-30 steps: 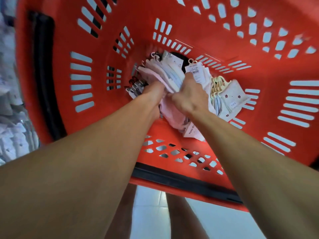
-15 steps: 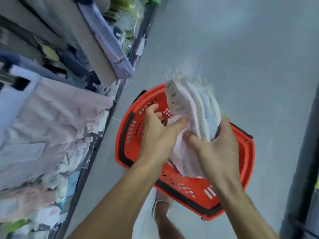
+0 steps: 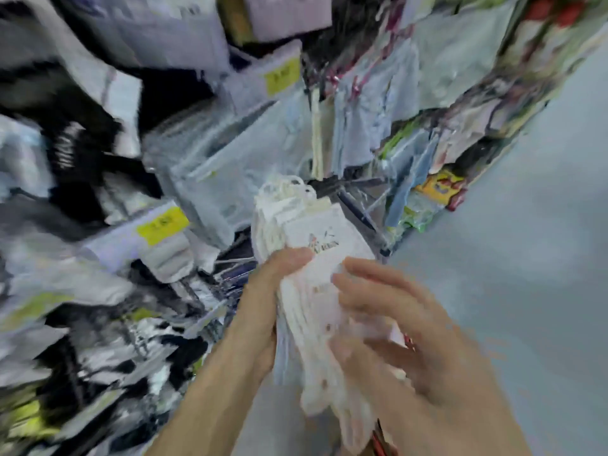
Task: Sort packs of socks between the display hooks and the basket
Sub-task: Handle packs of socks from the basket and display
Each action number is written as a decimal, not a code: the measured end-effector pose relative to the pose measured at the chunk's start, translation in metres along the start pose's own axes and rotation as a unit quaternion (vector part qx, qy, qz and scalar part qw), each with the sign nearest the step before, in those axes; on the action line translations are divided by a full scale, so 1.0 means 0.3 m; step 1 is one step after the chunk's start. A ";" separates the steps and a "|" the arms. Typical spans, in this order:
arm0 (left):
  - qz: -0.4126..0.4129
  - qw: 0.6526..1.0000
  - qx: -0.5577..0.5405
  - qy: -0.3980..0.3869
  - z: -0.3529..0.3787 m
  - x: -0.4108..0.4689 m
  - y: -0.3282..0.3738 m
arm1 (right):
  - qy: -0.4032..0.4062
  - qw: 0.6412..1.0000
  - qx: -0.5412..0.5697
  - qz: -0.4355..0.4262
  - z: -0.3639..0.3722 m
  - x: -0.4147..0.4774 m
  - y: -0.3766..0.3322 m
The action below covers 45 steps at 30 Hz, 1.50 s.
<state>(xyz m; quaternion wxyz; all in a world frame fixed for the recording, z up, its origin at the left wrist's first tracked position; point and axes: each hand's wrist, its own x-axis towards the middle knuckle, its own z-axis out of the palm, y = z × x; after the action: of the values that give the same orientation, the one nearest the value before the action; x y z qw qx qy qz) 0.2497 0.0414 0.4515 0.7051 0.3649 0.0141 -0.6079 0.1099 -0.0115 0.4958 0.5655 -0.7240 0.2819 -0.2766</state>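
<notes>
A stack of white sock packs (image 3: pixel 316 258) is gripped upright by the left hand (image 3: pixel 273 291) and pinched by the right hand (image 3: pixel 388 311), near packed display hooks (image 3: pixel 355 205), with bare floor (image 3: pixel 526 225) at right.

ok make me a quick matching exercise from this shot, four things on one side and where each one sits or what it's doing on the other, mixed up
Things:
1. left hand
2. right hand
3. bundle of white sock packs
4. yellow label

Places or states:
A. stuck on a pack in the display, left of the hands
B. grips the bundle's left edge, thumb on the front
C. held up in front of the display hooks
D. fingers spread over the bundle's front, from the right

Pairs: 1-B, 2-D, 3-C, 4-A
</notes>
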 end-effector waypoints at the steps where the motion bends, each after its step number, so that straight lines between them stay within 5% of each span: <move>1: 0.044 0.998 0.031 0.038 0.008 -0.057 0.040 | -0.011 1.000 0.021 -0.002 -0.010 -0.032 -0.038; 6: 0.191 0.975 0.085 0.074 0.035 -0.395 0.215 | 0.028 0.994 0.016 -0.103 0.124 -0.079 -0.327; 13: 0.274 0.953 0.123 0.037 -0.055 -0.927 0.387 | -0.077 0.986 0.070 -0.131 0.469 -0.205 -0.611; 24: 0.381 0.917 0.059 0.102 -0.218 -1.581 0.518 | -0.193 0.944 0.188 -0.191 0.899 -0.441 -0.957; 28: 0.450 0.871 0.044 0.193 -0.268 -1.738 0.548 | -0.261 0.923 0.198 -0.205 1.061 -0.499 -1.024; 38: 0.566 0.777 -0.002 0.274 -0.417 -2.098 0.600 | -0.455 0.827 0.243 -0.222 1.423 -0.645 -1.197; 45: 0.633 0.721 0.022 0.281 -0.530 -2.371 0.716 | -0.484 0.793 0.254 -0.268 1.625 -0.720 -1.371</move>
<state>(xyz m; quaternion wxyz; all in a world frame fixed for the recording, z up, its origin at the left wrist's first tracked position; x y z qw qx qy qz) 0.3181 0.7272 0.7713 0.8813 0.4580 -0.0358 0.1107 0.3511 0.5501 0.7780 0.6951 -0.6400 -0.3144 -0.0921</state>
